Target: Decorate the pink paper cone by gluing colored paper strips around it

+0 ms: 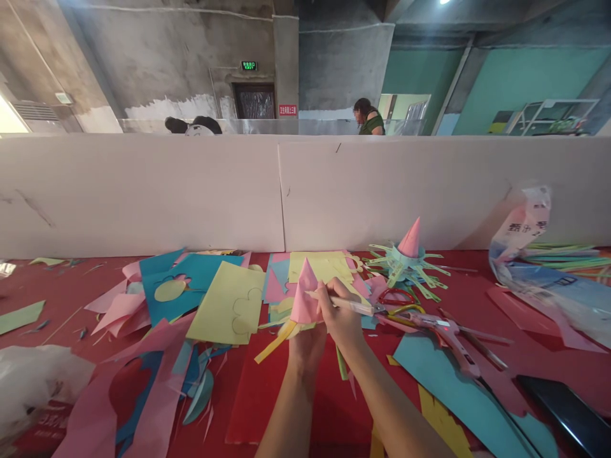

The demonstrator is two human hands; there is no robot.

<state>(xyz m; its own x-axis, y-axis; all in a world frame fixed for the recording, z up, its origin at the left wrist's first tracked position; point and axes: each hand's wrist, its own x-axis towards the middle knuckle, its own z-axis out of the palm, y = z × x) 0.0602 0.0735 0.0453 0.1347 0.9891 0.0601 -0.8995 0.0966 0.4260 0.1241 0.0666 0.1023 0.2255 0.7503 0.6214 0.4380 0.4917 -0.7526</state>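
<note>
In the head view, the pink cone (pixel 302 304) is held tip-up above the desk (pixel 28 280). The left hand (pixel 306 346) sits beneath the cone, seemingly steadying it from below; its fingers are mostly hidden, so I cannot tell their grip. Right of the cone, the right hand's (pixel 342 313) fingers pinch a pen (pixel 353 305), its tip at the cone's side, likely for fine control. Farther right of the cone lies a glue gun (pixel 446 331), presumably within reach.
</note>
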